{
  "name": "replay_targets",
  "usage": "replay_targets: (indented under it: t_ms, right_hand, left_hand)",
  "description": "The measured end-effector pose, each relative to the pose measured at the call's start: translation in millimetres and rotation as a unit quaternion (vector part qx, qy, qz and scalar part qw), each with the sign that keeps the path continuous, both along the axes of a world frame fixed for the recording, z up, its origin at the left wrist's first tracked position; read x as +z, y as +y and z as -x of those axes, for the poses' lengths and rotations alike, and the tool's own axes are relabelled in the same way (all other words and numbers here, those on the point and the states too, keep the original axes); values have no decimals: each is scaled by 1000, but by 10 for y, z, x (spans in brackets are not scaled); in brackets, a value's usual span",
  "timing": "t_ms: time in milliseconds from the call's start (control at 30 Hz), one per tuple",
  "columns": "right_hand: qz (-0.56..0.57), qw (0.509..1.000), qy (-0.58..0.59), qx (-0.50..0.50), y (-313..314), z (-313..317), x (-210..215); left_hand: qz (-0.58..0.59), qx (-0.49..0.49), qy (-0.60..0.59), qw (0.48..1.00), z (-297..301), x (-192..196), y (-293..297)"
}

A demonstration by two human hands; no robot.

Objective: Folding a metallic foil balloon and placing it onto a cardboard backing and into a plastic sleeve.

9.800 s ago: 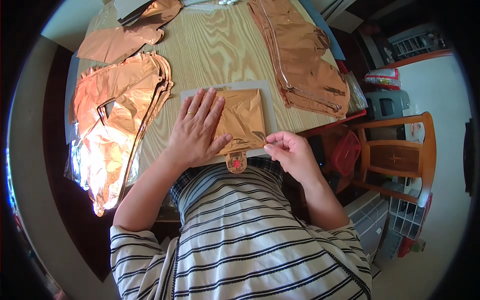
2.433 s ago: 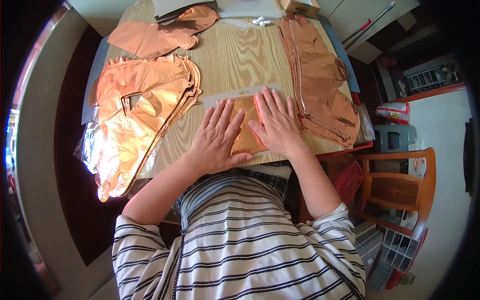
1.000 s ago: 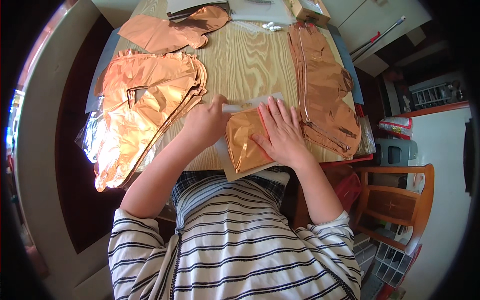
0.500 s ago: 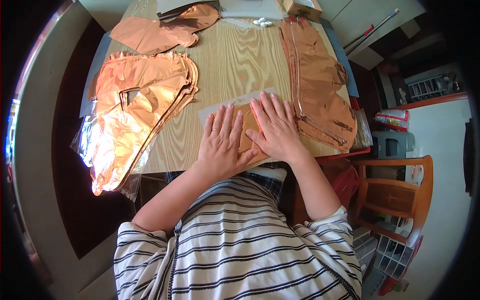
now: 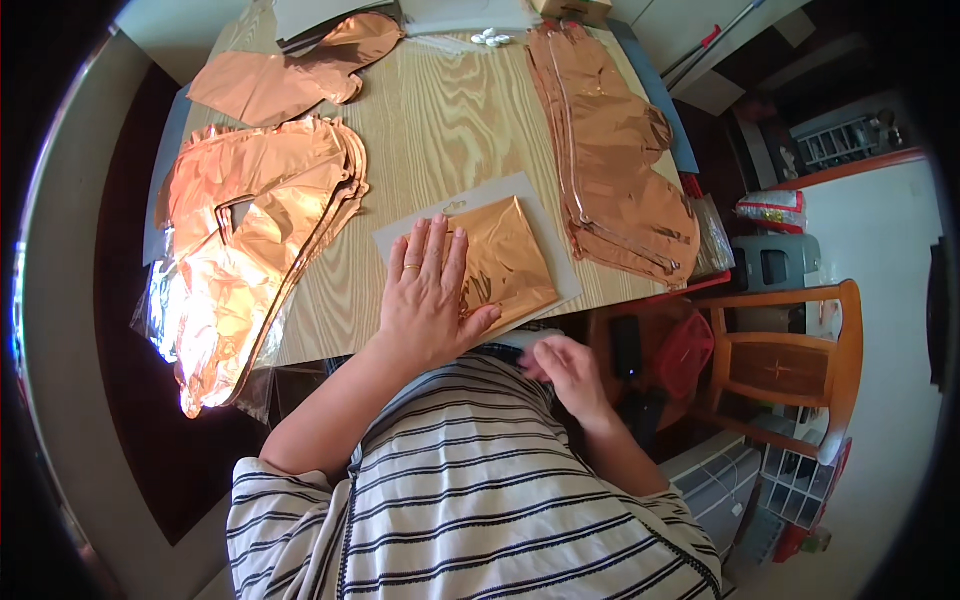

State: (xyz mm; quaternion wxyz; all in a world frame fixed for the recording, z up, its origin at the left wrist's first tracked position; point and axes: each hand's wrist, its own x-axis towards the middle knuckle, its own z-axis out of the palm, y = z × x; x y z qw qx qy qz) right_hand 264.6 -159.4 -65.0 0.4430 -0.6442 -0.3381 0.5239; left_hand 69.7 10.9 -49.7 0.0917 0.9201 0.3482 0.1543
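My left hand (image 5: 425,295) lies flat, fingers stretched, on the left part of a folded copper-coloured foil sheet (image 5: 510,255). That folded foil rests on a pale grey backing (image 5: 520,190) with a hang hole at its top, by the table's near edge. Off the table, close to my waist, my right hand (image 5: 568,378) has loosely bent fingers; they are blurred, and whether they hold anything is hidden. Flat copper foil balloons lie in stacks to the left (image 5: 265,210) and right (image 5: 615,150).
More copper foil (image 5: 280,80) lies at the far left beside grey sheets (image 5: 330,20). Small white pieces (image 5: 490,38) and clear strips sit at the far edge near a cardboard box (image 5: 575,10). A wooden chair (image 5: 785,365) stands to the right.
My right hand has left the folded foil and moved down toward my waist, uncovering the foil's right part. My left hand stays pressed flat on it. The view has shifted slightly.
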Motion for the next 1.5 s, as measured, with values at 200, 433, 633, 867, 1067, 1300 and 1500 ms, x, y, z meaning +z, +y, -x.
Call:
replay_targets:
  t_ms: [200, 433, 633, 867, 1067, 1300, 1500]
  right_hand:
    - [6, 936, 345, -74, 206, 284, -46]
    - [-32, 952, 289, -100, 155, 509, 52]
    - [-56, 964, 235, -112, 137, 581, -14]
    - [-115, 977, 176, -44, 192, 511, 228]
    - [-94, 975, 168, -113, 236, 479, 183]
    - [-100, 952, 227, -182, 524, 144, 251]
    - [-113, 942, 228, -221, 762, -364, 626]
  left_hand:
    - [5, -33, -21, 999, 81, 16, -118]
    - [24, -50, -43, 998, 214, 53, -251]
    - [126, -31, -102, 986, 267, 311, 108]
    - [554, -10, 9, 832, 33, 1023, 950]
    - [580, -57, -60, 810, -138, 796, 1137]
    - [494, -99, -60, 862, -611, 854, 1815]
    - [74, 62, -229, 969, -1244, 451, 3832]
